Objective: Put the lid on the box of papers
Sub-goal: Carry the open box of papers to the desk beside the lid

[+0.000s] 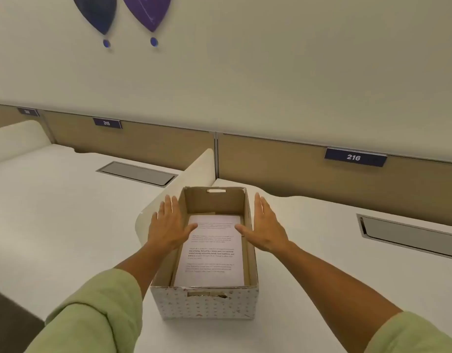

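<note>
Okay, my left hand [168, 225] and right hand [267, 225] flank the box [207, 304], fingers spread, holding nothing; no lid visible, likely light cardboard—I'd grip its edges.

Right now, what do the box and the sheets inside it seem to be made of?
The box looks like cardboard: plain brown inner walls, a matte printed white outside with small dots, and a torn edge at its near handle slot. The sheets look like ordinary white printer paper, matte, with printed text, stacked flat in the box.
</note>
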A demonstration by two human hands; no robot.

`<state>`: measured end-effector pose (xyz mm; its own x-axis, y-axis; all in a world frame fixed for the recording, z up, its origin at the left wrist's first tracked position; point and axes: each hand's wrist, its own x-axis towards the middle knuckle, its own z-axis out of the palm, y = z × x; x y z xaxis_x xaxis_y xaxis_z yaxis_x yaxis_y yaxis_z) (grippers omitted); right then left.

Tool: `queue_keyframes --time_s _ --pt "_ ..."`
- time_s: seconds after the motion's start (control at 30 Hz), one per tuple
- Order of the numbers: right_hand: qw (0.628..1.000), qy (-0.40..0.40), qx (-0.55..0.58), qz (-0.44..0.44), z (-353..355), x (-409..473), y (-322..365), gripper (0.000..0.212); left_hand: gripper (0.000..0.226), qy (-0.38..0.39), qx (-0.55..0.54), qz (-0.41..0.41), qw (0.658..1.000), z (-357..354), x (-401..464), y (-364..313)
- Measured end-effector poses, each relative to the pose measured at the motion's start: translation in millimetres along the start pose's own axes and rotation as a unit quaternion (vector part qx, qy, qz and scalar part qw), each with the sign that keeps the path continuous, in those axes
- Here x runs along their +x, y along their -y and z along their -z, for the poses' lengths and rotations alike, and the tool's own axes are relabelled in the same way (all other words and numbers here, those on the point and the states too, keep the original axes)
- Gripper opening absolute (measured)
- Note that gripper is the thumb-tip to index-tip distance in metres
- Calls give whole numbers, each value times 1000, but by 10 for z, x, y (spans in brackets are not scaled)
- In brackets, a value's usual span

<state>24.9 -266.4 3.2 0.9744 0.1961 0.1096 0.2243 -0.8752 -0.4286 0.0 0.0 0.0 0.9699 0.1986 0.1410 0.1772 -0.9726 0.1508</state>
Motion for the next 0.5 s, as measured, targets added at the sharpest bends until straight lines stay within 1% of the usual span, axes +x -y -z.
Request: queue_keyframes --time_s 0.07,0.13,0.23,0.3,0.37,0.5 --pt "998 22 35 -36 -99 0 2 111 103 21 -21 27 999 -56 -22 40" --pt "988 60 102 -95 -230 -16 -6 112 102 38 -55 54 996 -146 -33 100" --pt "947 92 241 -193 -352 -1 4 105 102 72 -142 102 982 -201 -27 107" --pt "927 118 279 -222 -421 -7 -14 92 99 82 -168 126 974 -233 0 109" --pt "916 133 296 -234 -487 -24 -23 79 88 92 -178 155 967 -250 20 112" --pt "905 148 315 -246 -555 -64 -12 70 52 109 -161 165 967 -299 56 142"
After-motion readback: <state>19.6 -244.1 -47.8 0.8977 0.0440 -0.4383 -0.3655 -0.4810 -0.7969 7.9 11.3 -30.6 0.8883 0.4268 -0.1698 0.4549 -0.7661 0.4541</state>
